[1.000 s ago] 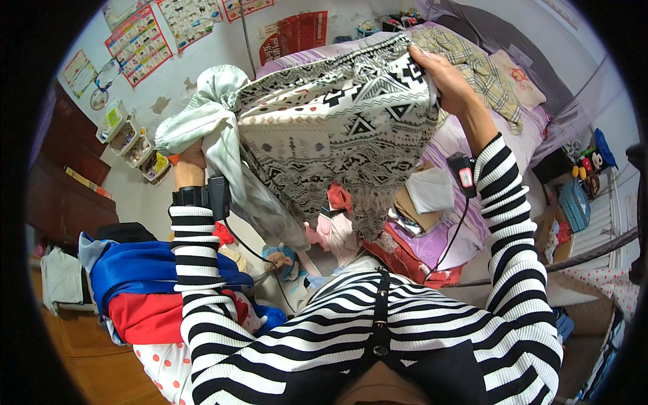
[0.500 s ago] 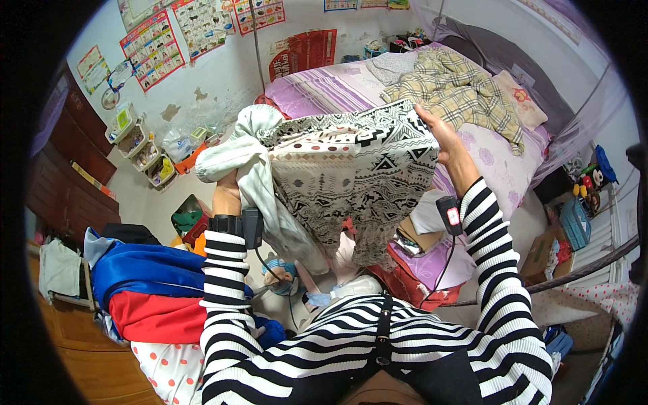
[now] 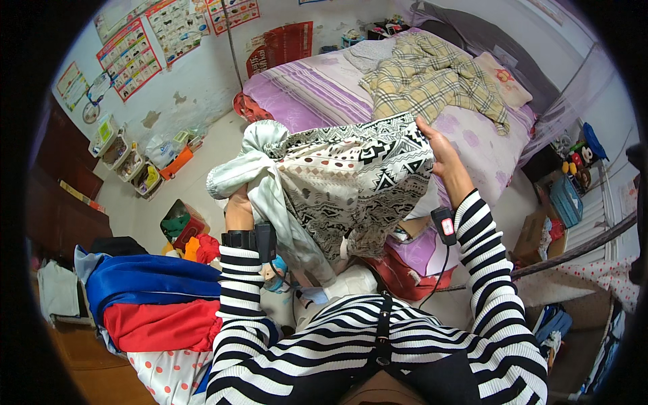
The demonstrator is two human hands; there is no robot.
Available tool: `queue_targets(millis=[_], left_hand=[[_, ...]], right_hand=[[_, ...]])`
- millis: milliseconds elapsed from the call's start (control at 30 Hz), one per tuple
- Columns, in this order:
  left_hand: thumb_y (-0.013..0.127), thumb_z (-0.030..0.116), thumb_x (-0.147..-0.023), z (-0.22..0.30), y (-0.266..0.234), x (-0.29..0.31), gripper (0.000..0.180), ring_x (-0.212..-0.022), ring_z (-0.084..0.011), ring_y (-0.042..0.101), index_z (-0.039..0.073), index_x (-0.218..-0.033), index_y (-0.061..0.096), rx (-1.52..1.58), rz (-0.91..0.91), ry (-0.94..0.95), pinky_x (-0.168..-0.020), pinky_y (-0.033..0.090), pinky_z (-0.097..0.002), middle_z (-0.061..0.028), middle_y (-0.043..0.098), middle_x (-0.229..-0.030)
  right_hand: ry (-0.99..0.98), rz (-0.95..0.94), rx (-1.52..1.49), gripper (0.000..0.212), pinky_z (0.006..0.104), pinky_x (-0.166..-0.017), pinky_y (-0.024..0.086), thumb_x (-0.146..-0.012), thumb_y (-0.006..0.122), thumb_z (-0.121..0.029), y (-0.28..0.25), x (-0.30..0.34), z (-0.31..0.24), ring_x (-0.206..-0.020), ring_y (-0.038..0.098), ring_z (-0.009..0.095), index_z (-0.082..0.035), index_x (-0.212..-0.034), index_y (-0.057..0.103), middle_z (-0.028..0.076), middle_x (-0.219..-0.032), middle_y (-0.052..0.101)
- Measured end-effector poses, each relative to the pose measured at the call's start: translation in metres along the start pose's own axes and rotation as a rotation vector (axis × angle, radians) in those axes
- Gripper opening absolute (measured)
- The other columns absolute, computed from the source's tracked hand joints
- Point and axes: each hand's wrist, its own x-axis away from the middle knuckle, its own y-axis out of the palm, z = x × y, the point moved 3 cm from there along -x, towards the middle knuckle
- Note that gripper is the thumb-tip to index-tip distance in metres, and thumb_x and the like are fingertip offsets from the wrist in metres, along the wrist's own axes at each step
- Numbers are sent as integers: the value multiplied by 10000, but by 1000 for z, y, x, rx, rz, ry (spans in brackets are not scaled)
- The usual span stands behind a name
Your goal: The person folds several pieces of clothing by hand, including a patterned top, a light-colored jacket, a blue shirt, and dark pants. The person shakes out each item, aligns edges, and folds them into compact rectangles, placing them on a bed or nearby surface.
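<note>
Two hands hold up one black-and-white patterned cloth [image 3: 351, 189], spread in the air in front of the person, above the clutter on the floor and just short of the bed [image 3: 304, 88]. The right hand [image 3: 442, 158] pinches the top right corner, fingers closed on the hem. The left hand [image 3: 239, 209] is mostly hidden behind a bunched pale satin garment [image 3: 253, 165] draped over that side, so I cannot tell exactly how it grips, only that it bears the cloth's left edge.

To do this well, I judge the top edge should be pulled taut and level between the hands, the pale garment kept from slipping off, and the lower hem allowed to hang free so creases drop out before any fold.

Against the earlier frames, the cloth sits lower and narrower: a second ago it was stretched wide and high, hiding much of the bed; now the hands are closer together, and the plaid blanket [image 3: 432, 74] and purple striped sheet show fully. The right arm has come down and in. The blue and red pile of clothes [image 3: 155, 304] at lower left looks unchanged.
</note>
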Motion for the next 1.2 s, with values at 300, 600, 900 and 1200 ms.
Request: queue_targets(millis=[300, 600, 900, 1200], left_hand=[[655, 160, -830, -13, -7, -11, 302, -942, -239, 614, 25, -1093, 594, 114, 250, -137, -868, 499, -408, -116, 640, -1056], [580, 195, -852, -105, 88, -12, 273, -931, -252, 619, 58, -1084, 623, -1801, -148, 422, -839, 494, -354, -123, 640, -1061], [448, 184, -926, -123, 96, -33, 538, -1194, -354, 475, 51, -1408, 250, 215, 13, -264, -965, 443, -425, -217, 197, -1471], [464, 156, -910, -62, 61, -8, 564, -911, -221, 572, 75, -1416, 228, 69, 73, -68, -760, 511, -349, -208, 165, -1492]], right_hand=[[-160, 143, 89, 347, 347, -701, 518, -957, 458, -342, 26, 28, 1, -788, 627, 180, -29, -1046, 580, 65, -951, 654], [-254, -155, 300, 352, 242, -808, 419, -934, 525, -359, 87, 48, 86, -883, 529, 78, -51, -1093, 581, 6, -983, 613], [-204, 8, 149, 205, 296, -632, 524, -911, 563, -184, 69, 48, 78, -742, 627, 146, -1, -999, 591, 80, -893, 651], [-187, -97, 180, 213, 294, -690, 522, -926, 547, -219, 74, 50, 35, -770, 625, 129, -28, -1008, 594, 45, -920, 656]])
